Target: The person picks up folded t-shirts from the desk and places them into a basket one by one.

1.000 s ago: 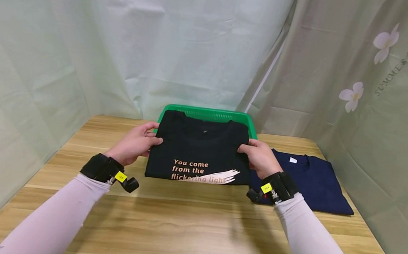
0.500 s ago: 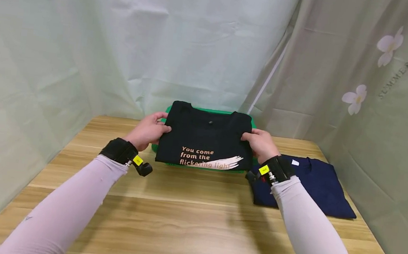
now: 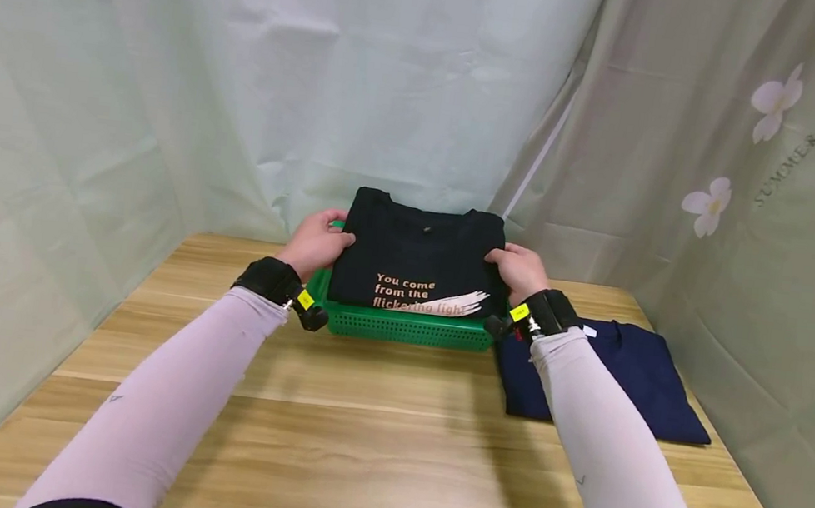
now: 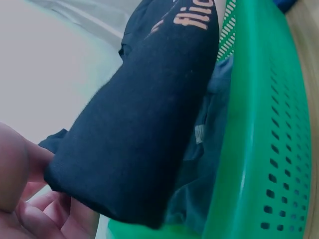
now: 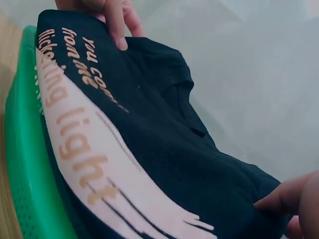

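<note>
A folded black T-shirt (image 3: 418, 255) with pale lettering and a white brush stroke is held over the green basket (image 3: 410, 330). My left hand (image 3: 316, 242) pinches its left side, thumb on the front and fingers behind. On the opposite side my right hand (image 3: 522, 269) grips the shirt the same way, its thumb (image 5: 279, 196) pressed on the cloth. In the left wrist view the shirt's lower fold hangs above the basket's opening. Dark cloth (image 4: 199, 164) with a small white tag lies inside the basket, under the shirt.
A folded navy T-shirt (image 3: 635, 380) lies on the wooden table (image 3: 371, 443) to the right of the basket, partly covered by my right forearm. Pale curtains (image 3: 411, 87) hang behind the table and along both sides.
Both hands have moved away from me and slightly up in the view, carrying the black T-shirt from in front of the basket to over it. The basket's front wall now shows below the shirt.
</note>
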Action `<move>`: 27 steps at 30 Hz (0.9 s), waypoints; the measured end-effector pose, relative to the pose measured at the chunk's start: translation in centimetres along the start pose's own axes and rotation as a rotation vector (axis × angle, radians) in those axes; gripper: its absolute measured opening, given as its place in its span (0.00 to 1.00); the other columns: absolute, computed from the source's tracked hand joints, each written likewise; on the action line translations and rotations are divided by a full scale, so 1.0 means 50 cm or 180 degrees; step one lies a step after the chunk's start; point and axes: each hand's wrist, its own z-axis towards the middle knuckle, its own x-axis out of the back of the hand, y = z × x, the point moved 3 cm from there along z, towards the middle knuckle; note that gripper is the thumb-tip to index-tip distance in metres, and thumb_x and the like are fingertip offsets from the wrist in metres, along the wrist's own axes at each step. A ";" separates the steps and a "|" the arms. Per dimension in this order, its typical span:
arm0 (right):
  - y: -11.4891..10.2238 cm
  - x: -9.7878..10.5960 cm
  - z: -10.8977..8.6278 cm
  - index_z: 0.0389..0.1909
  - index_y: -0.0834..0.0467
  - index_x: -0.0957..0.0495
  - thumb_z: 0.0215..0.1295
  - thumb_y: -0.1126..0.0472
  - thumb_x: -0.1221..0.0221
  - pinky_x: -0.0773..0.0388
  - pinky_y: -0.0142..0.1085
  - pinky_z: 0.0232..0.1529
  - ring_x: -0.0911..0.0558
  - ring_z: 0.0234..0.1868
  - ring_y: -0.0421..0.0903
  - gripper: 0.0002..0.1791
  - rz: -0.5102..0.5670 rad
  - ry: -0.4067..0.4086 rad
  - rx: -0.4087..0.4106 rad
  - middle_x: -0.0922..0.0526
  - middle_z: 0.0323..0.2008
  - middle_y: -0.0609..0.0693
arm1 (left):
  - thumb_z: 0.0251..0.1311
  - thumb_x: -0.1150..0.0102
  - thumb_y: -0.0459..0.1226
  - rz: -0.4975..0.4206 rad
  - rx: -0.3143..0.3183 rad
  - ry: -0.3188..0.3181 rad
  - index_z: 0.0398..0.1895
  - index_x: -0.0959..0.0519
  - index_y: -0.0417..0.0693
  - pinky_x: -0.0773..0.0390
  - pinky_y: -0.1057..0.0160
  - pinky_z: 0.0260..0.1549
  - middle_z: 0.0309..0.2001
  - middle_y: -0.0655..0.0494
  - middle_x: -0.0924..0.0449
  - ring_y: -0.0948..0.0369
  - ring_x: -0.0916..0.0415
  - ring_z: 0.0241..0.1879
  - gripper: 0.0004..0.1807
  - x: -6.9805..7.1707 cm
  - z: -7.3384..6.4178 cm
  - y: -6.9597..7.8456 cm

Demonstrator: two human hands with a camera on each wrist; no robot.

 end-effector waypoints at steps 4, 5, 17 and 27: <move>0.007 -0.006 0.012 0.68 0.63 0.32 0.71 0.67 0.46 0.31 0.45 0.61 0.28 0.57 0.54 0.25 0.0316 -0.0052 -0.0108 0.31 0.64 0.60 | 0.70 0.46 0.30 0.0086 -0.0038 0.0200 0.67 0.31 0.41 0.22 0.60 0.37 0.54 0.41 0.25 0.52 0.25 0.46 0.22 -0.008 0.011 0.001; 0.009 -0.008 0.013 0.69 0.62 0.32 0.72 0.67 0.46 0.29 0.43 0.59 0.27 0.55 0.52 0.25 0.0382 -0.0055 -0.0133 0.30 0.63 0.58 | 0.70 0.46 0.30 0.0077 -0.0030 0.0229 0.67 0.31 0.40 0.23 0.59 0.39 0.54 0.41 0.25 0.52 0.26 0.47 0.23 -0.010 0.011 0.001; 0.007 0.022 -0.009 0.70 0.65 0.36 0.74 0.64 0.49 0.27 0.45 0.59 0.26 0.58 0.54 0.25 0.0357 -0.0142 0.0181 0.30 0.63 0.62 | 0.72 0.52 0.32 -0.0346 -0.0023 0.0331 0.61 0.27 0.38 0.18 0.66 0.31 0.50 0.40 0.25 0.53 0.22 0.43 0.17 -0.003 -0.010 -0.008; 0.014 0.060 -0.040 0.67 0.67 0.34 0.75 0.62 0.48 0.28 0.47 0.59 0.28 0.59 0.58 0.24 0.0219 -0.0246 0.0359 0.30 0.62 0.64 | 0.71 0.48 0.32 -0.0395 -0.0206 -0.0050 0.61 0.27 0.38 0.17 0.53 0.41 0.52 0.40 0.25 0.47 0.22 0.46 0.17 -0.065 -0.044 0.008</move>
